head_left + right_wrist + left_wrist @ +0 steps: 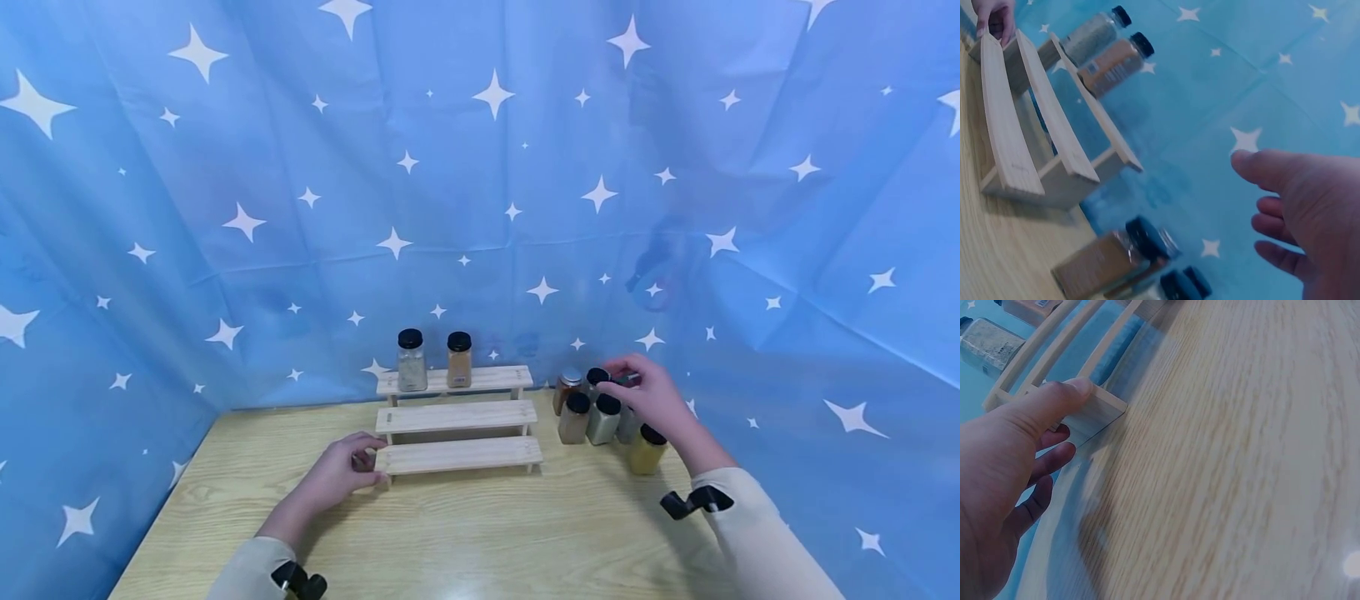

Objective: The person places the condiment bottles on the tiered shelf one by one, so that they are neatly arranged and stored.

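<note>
left hand (pixel 341 471) grips the left end of the bottom step of the three-step wooden spice rack (pixel 457 417) on the table (pixel 525 533), thumb on top, fingers curled under, steadying it. top step holds two black-lidded spice jars (pixel 434 360). right of the rack stands a cluster of spice jars (pixel 600 412), one yellow jar (pixel 647 450) nearest the edge. right hand (pixel 648 396) hovers over the cluster's back row, fingers spread and relaxed, gripping nothing in the wrist view. step looks like picking a jar; next move probably calls for closing fingers on one lid without knocking neighbours.
</note>
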A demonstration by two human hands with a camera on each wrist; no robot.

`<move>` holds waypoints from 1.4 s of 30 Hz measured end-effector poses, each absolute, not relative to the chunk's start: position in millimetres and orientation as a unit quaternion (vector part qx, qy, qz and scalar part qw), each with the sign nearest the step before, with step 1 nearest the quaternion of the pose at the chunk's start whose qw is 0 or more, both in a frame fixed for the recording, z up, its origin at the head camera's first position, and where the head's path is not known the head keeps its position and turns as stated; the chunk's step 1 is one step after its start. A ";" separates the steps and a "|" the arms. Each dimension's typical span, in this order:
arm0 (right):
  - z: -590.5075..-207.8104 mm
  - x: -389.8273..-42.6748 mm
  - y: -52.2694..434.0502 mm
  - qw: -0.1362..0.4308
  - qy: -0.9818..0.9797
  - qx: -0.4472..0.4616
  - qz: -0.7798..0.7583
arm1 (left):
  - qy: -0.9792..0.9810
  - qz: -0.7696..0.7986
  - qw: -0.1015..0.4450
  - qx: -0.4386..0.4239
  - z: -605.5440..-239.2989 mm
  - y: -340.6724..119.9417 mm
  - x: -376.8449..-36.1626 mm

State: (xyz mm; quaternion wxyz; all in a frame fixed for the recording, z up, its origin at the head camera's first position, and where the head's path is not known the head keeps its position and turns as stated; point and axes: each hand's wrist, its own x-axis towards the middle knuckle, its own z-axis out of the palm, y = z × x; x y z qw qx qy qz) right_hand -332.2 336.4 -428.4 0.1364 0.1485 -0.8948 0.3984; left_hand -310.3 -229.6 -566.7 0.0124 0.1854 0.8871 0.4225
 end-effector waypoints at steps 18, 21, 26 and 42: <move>-461.4 -302.7 386.2 0.149 -0.907 0.110 0.378 | 0.886 0.424 0.017 0.187 -565.2 -229.0 -310.1; -465.6 -298.5 393.1 0.142 -0.912 0.110 0.368 | 0.886 0.425 0.017 0.185 -565.2 -229.1 -310.4; -473.2 -293.9 400.8 0.121 -0.920 0.110 0.355 | 0.885 0.427 0.015 0.185 -565.1 -229.3 -309.9; -506.3 -286.5 410.7 0.117 -0.922 0.072 0.362 | 0.883 0.427 0.013 0.192 -565.3 -229.4 -308.0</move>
